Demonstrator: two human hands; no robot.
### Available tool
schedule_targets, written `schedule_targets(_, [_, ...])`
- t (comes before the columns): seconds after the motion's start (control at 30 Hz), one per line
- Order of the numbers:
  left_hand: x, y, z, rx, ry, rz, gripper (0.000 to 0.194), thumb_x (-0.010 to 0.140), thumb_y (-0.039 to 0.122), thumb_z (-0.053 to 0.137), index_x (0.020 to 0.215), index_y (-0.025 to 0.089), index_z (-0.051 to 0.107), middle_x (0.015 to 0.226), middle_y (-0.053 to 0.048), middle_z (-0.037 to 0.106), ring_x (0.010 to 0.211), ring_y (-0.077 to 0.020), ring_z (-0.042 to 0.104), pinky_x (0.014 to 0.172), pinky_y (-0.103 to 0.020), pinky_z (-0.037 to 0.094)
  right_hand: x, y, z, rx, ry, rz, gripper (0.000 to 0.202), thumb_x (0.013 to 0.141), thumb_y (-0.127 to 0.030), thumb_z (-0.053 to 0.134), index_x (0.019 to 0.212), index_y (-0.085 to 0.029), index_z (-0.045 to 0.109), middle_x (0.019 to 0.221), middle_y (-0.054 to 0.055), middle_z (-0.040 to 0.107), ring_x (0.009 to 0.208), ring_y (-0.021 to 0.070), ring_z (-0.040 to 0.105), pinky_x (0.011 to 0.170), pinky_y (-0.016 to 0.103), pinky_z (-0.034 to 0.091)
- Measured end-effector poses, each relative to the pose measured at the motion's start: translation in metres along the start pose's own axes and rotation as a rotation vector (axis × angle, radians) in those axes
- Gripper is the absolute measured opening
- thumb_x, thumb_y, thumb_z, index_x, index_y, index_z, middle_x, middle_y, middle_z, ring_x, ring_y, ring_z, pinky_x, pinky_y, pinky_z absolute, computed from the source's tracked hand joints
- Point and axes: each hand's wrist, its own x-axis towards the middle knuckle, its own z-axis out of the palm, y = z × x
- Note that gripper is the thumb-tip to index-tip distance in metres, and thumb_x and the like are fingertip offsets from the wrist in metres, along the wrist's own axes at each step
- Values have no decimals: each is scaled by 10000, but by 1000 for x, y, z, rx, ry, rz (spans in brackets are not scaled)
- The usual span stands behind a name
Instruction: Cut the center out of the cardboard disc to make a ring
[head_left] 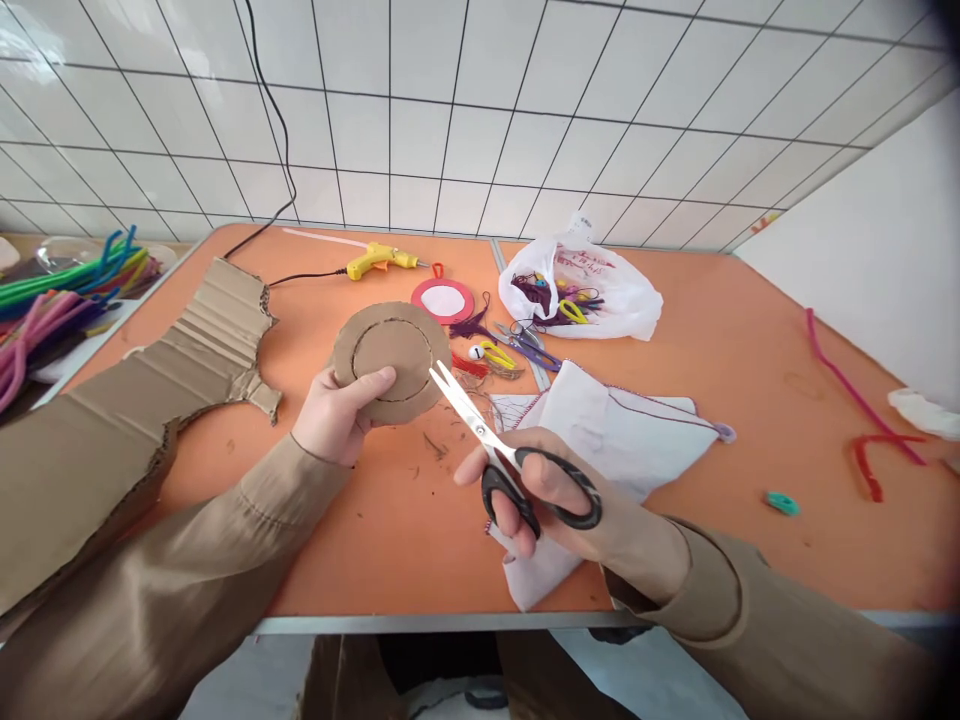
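My left hand (341,410) grips a round cardboard disc (405,375) by its lower left edge, thumb on top. A dark inner circle is marked or cut into the disc, though I cannot tell which. In my right hand (555,480) is a pair of scissors (480,428) with black handles, my fingers through the loops. The blades are slightly parted, and their tips point up and left, close to the disc's right side. Beneath the right hand lies a white cloth piece (622,430) with dark red stitched edges.
A large cut cardboard sheet (97,430) covers the left side. Toward the back lie a yellow glue gun (382,260), a red ring with a white centre (442,301) and a white plastic bag (622,300). Colourful pipe cleaners (67,290) sit far left, a magenta one (855,380) right.
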Motion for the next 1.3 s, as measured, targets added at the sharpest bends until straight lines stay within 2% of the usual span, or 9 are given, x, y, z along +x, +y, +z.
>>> schedule_targets(0.1, [-1, -1, 0, 28, -8, 37, 280, 622, 244, 834, 860, 150, 721, 851, -45, 748, 750, -209, 694, 566, -281, 565, 1, -2, 5, 87, 46, 112, 594, 737, -680, 665, 934, -120, 682, 591, 0, 574, 418, 77, 505, 386, 183, 358])
schedule_targets(0.2, [2, -3, -3, 36, -12, 49, 271, 626, 255, 834, 857, 157, 729, 860, -53, 755, 802, -237, 703, 622, -310, 569, 3, 0, 6, 184, 69, 157, 584, 727, -675, 678, 916, -122, 689, 589, -7, 568, 410, 64, 483, 373, 170, 358])
schedule_targets(0.37, [3, -9, -3, 90, -102, 115, 278, 615, 257, 848, 859, 168, 750, 884, -60, 759, 887, -259, 688, 733, -353, 572, 4, 7, 1, 252, 56, 122, 583, 739, -670, 673, 936, -121, 693, 603, -2, 578, 430, 71, 495, 375, 170, 368])
schedule_targets(0.47, [1, -14, 0, 116, -155, 219, 310, 610, 235, 850, 905, 192, 765, 949, -59, 763, 961, -277, 671, 818, -391, 566, 4, 9, 1, 283, 24, 117, 598, 739, -681, 666, 950, -122, 692, 609, -2, 583, 436, 73, 507, 376, 163, 354])
schedule_targets(0.6, [2, -21, -2, 203, -221, 347, 224, 667, 190, 816, 885, 227, 777, 995, -38, 760, 1025, -258, 649, 914, -392, 539, 4, 13, 3, 310, -14, 120, 622, 718, -703, 668, 955, -128, 683, 634, 1, 592, 458, 73, 529, 395, 158, 333])
schedule_targets(0.8, [4, -26, -5, 305, -141, 409, 209, 672, 191, 795, 879, 207, 773, 991, -37, 762, 1008, -284, 666, 903, -415, 548, 6, 20, 5, 300, -23, 92, 636, 726, -723, 641, 974, -138, 669, 646, 3, 588, 475, 83, 528, 386, 163, 312])
schedule_targets(0.97, [-1, -24, -1, 356, -92, 467, 175, 666, 174, 786, 837, 208, 773, 919, -16, 763, 929, -260, 678, 869, -391, 558, 5, 21, 5, 251, -12, 68, 648, 741, -735, 615, 971, -131, 667, 639, 7, 597, 468, 89, 535, 388, 171, 315])
schedule_targets(1.13, [-6, -19, 3, 337, -91, 436, 196, 613, 136, 802, 795, 205, 781, 943, -25, 763, 1005, -302, 668, 941, -431, 532, 4, 19, 3, 177, -47, 65, 673, 743, -752, 593, 960, -119, 661, 625, 16, 609, 461, 96, 547, 392, 182, 332])
schedule_targets(1.3, [-7, -17, 2, 331, -121, 420, 193, 614, 122, 798, 783, 213, 784, 896, -13, 772, 969, -303, 687, 903, -437, 556, 4, 14, 1, 155, -49, 89, 668, 737, -759, 589, 905, -116, 656, 588, -2, 596, 431, 86, 527, 382, 181, 342])
